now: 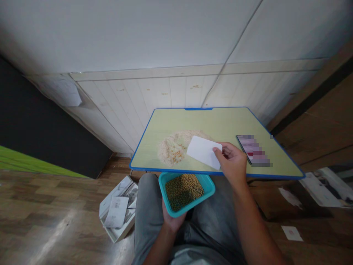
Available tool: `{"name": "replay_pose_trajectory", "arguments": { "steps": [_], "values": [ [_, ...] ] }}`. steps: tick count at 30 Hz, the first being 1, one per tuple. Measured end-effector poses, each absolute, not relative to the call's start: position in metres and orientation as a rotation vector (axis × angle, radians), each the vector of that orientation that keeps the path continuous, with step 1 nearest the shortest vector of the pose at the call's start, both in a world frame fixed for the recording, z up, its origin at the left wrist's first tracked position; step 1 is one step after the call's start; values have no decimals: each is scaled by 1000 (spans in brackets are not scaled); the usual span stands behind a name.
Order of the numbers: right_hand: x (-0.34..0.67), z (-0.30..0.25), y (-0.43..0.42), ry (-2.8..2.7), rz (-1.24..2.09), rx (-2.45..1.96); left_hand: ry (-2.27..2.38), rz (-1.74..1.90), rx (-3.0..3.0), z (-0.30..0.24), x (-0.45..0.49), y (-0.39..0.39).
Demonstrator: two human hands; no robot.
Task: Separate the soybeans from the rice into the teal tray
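My right hand pinches a white card by its right end, thumb on top, just over the table. Left of the card lies a spread of pale grains like rice, with some orange-yellow and green bits among them. Below the table's front edge, my left hand grips a turquoise plastic basket from underneath, above my lap. Tan soybeans and green beans sit in it, in partly separate areas. The fingers of my left hand are mostly hidden under the basket.
The small table has a blue rim and stands near a white panelled wall. A phone lies at its right. On the floor at left is an open white box with papers. A brown cabinet stands at right.
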State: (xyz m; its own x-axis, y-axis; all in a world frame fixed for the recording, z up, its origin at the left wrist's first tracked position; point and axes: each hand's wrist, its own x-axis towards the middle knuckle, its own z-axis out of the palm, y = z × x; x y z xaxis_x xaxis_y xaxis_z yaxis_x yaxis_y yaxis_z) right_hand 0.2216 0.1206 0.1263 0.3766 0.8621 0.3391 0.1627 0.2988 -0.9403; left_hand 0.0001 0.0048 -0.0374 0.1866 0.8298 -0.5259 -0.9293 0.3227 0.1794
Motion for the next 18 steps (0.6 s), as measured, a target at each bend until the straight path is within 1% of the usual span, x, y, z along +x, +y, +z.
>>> {"name": "replay_pose_trajectory", "arguments": {
  "steps": [5,11,18],
  "values": [
    [209,125,122,-1130,627,-1170,639,1244,-247,-29,3,4],
    [200,117,133,-1142,572,-1166,650,1253,-298,-37,1,5],
    [199,120,136,-1252,640,-1134,609,1228,-137,-46,-2,8]
  ]
}}
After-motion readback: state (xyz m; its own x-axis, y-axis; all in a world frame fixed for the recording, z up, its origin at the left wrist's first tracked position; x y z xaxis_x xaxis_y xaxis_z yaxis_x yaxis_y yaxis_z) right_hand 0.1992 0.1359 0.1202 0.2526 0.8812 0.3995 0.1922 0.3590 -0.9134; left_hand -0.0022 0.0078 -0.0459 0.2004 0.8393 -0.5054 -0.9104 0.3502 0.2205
